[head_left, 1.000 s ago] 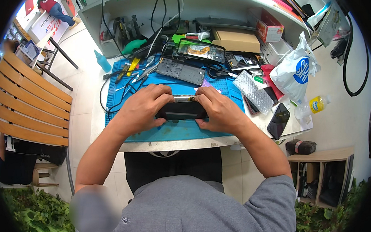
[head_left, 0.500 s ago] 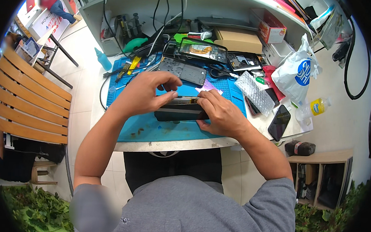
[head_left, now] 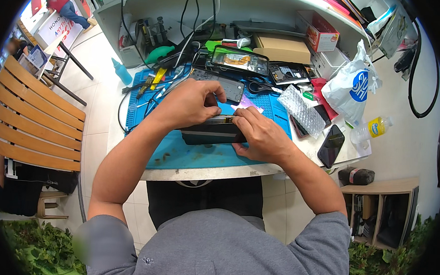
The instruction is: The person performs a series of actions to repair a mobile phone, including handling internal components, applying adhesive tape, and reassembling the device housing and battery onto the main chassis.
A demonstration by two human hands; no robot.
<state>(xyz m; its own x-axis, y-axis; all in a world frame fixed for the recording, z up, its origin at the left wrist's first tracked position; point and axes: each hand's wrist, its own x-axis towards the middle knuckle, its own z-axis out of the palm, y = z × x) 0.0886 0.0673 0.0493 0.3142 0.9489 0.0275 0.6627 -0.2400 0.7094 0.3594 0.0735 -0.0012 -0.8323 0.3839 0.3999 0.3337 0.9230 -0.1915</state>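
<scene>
A dark phone (head_left: 212, 137) is tilted up on its long edge over the blue mat (head_left: 179, 159), its upper side showing a thin strip of inner parts. At its right end my right hand (head_left: 263, 136) is closed on it, fingers over the top edge and thumb below. My left hand (head_left: 194, 105) is over the phone's upper left edge, thumb and forefinger bent close together in a pinch; anything between them is hidden. Just behind lie a grey phone frame (head_left: 232, 87), partly covered by my left hand, and a small purple shiny piece (head_left: 254, 104).
Behind are an opened phone (head_left: 240, 60), black scissors (head_left: 260, 87), cables and tools. To the right are bubble wrap (head_left: 302, 111), a white plastic bag (head_left: 349, 87), a black phone (head_left: 331, 146) and a plastic bottle (head_left: 372, 128). A blue squeeze bottle (head_left: 121, 71) stands left.
My left hand has moved right and slightly up along the phone's top edge, its thumb and forefinger drawing closer together. My right hand keeps its hold, nearly still.
</scene>
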